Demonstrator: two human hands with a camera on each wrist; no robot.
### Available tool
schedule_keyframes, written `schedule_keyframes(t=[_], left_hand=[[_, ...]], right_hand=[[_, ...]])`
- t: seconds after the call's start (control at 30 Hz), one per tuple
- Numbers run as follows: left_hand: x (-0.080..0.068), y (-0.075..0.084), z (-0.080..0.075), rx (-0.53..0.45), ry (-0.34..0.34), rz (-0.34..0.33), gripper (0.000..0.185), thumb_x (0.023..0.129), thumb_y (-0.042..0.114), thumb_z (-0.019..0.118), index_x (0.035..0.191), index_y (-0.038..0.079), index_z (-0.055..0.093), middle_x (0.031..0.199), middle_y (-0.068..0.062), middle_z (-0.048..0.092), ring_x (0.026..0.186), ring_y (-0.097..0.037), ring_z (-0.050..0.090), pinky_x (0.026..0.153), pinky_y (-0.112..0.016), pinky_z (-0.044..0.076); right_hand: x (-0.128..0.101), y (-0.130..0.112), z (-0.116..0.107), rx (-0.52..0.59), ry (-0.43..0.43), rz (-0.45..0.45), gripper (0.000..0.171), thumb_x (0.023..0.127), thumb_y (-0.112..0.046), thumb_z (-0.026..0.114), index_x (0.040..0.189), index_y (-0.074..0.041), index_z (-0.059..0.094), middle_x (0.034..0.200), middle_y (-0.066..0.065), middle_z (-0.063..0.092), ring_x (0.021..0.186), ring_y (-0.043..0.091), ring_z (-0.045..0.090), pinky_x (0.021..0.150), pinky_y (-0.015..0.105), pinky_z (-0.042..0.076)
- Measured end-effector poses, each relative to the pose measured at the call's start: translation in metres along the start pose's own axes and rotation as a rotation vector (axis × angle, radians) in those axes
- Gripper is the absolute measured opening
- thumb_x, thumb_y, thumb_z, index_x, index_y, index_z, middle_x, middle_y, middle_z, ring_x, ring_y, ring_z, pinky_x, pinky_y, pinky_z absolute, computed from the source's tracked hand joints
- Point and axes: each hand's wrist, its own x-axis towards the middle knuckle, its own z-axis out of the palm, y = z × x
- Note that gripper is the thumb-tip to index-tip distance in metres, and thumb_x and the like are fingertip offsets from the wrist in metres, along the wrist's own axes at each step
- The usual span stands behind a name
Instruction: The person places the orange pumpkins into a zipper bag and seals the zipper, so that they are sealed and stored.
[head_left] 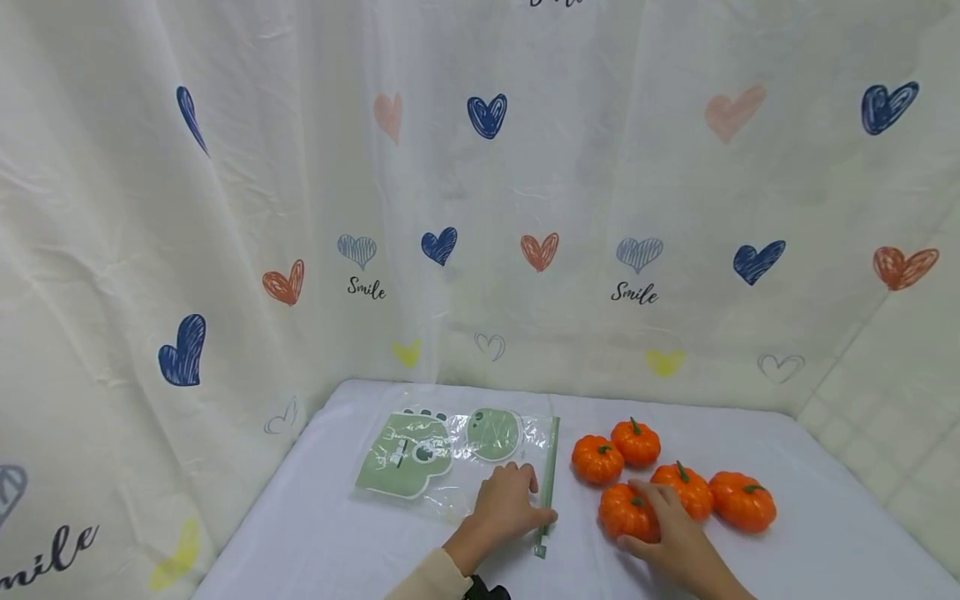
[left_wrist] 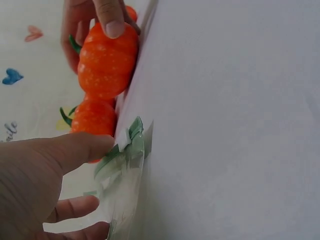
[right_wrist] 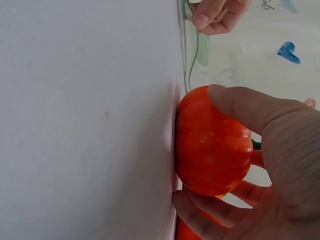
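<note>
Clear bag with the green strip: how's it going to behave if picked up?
Probably floppy: the clear bag looks like thin, wrinkled film lying flat. The green strip is likely the stiffer part, since it runs nearly straight along one edge in the head view. The film may be somewhat slippery, given its glossy highlights.

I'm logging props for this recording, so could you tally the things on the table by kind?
Orange pumpkins: 5
Clear bag with green prints: 1
Total: 6
</note>
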Motion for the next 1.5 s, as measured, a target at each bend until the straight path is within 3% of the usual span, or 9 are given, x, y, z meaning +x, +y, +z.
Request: schedule_keyframes(t=[0.23, 0.5, 0.73, 0.87, 0.97, 1.1, 1.23, 1.37, 1.5], left_hand=[[0.001, 0.000, 0.002, 0.121, 0.016, 0.024, 0.039, 0.074, 0.047, 0.084, 0.077, 0.019, 0.058, 0.077, 0.004, 0.047, 0.075, -0.016, 0.043, 0.064, -0.031, 0.036], [-0.008, -0.003, -0.004, 0.173, -0.018, 0.054, 0.027, 0.077, 0.038, 0.078, 0.073, 0.018, 0.059, 0.078, 0.004, 0.047, 0.078, -0.016, 0.042, 0.065, -0.033, 0.037], [-0.009, -0.011, -0.004, 0.200, 0.042, 0.077, 0.020, 0.077, 0.029, 0.075, 0.068, 0.018, 0.059, 0.074, 0.005, 0.048, 0.072, -0.015, 0.042, 0.062, -0.033, 0.038], [-0.009, -0.017, -0.008, 0.258, 0.118, 0.109, 0.018, 0.075, 0.025, 0.074, 0.068, 0.018, 0.059, 0.070, 0.006, 0.050, 0.067, -0.014, 0.045, 0.060, -0.033, 0.038], [-0.009, -0.021, -0.013, 0.283, 0.200, 0.134, 0.012, 0.072, 0.020, 0.073, 0.069, 0.017, 0.062, 0.067, 0.005, 0.053, 0.065, -0.015, 0.049, 0.058, -0.033, 0.038], [-0.006, -0.025, -0.021, 0.237, 0.256, 0.148, 0.010, 0.069, 0.013, 0.071, 0.073, 0.016, 0.063, 0.065, 0.006, 0.056, 0.060, -0.014, 0.051, 0.054, -0.030, 0.038], [-0.004, -0.025, -0.028, 0.141, 0.241, 0.119, 0.014, 0.073, 0.011, 0.072, 0.081, 0.016, 0.062, 0.066, 0.008, 0.057, 0.055, -0.010, 0.047, 0.050, -0.027, 0.036], [-0.003, -0.025, -0.032, 0.095, 0.244, 0.110, 0.019, 0.076, 0.009, 0.072, 0.087, 0.017, 0.059, 0.068, 0.007, 0.060, 0.054, -0.009, 0.046, 0.048, -0.026, 0.035], [-0.003, -0.024, -0.034, 0.116, 0.261, 0.134, 0.022, 0.075, 0.006, 0.070, 0.086, 0.020, 0.056, 0.070, 0.005, 0.062, 0.055, -0.011, 0.046, 0.048, -0.028, 0.034]], right_hand=[[0.002, 0.000, 0.000, 0.018, -0.023, 0.005, 0.099, 0.073, -0.053, 0.086, 0.152, -0.011, 0.043, 0.149, 0.023, 0.044, 0.127, 0.049, 0.052, 0.097, 0.073, 0.044], [0.003, -0.001, -0.001, 0.018, -0.007, -0.006, 0.099, 0.072, -0.054, 0.086, 0.150, -0.009, 0.045, 0.150, 0.023, 0.046, 0.132, 0.049, 0.049, 0.102, 0.072, 0.042], [0.001, -0.002, -0.003, 0.014, 0.043, -0.074, 0.097, 0.073, -0.056, 0.086, 0.149, -0.011, 0.046, 0.148, 0.020, 0.050, 0.128, 0.040, 0.054, 0.101, 0.067, 0.046], [0.002, -0.007, -0.010, 0.032, 0.075, -0.140, 0.091, 0.077, -0.050, 0.085, 0.149, -0.012, 0.046, 0.145, 0.018, 0.052, 0.110, 0.027, 0.058, 0.086, 0.046, 0.056], [0.005, -0.016, -0.018, 0.054, 0.098, -0.185, 0.088, 0.079, -0.047, 0.085, 0.149, -0.014, 0.044, 0.145, 0.016, 0.051, 0.096, 0.019, 0.053, 0.075, 0.029, 0.051], [0.014, -0.029, -0.028, 0.068, 0.167, -0.272, 0.084, 0.082, -0.048, 0.082, 0.149, -0.013, 0.045, 0.147, 0.015, 0.051, 0.094, 0.017, 0.054, 0.072, 0.023, 0.051], [0.024, -0.042, -0.034, 0.094, 0.232, -0.344, 0.082, 0.083, -0.049, 0.081, 0.148, -0.014, 0.046, 0.143, 0.013, 0.054, 0.109, 0.023, 0.059, 0.084, 0.037, 0.058], [0.036, -0.056, -0.034, 0.146, 0.243, -0.367, 0.081, 0.085, -0.046, 0.081, 0.150, -0.016, 0.044, 0.140, 0.010, 0.054, 0.124, 0.031, 0.056, 0.099, 0.056, 0.053], [0.045, -0.070, -0.032, 0.209, 0.231, -0.385, 0.081, 0.086, -0.041, 0.082, 0.151, -0.014, 0.042, 0.144, 0.014, 0.051, 0.125, 0.034, 0.055, 0.096, 0.053, 0.055]])
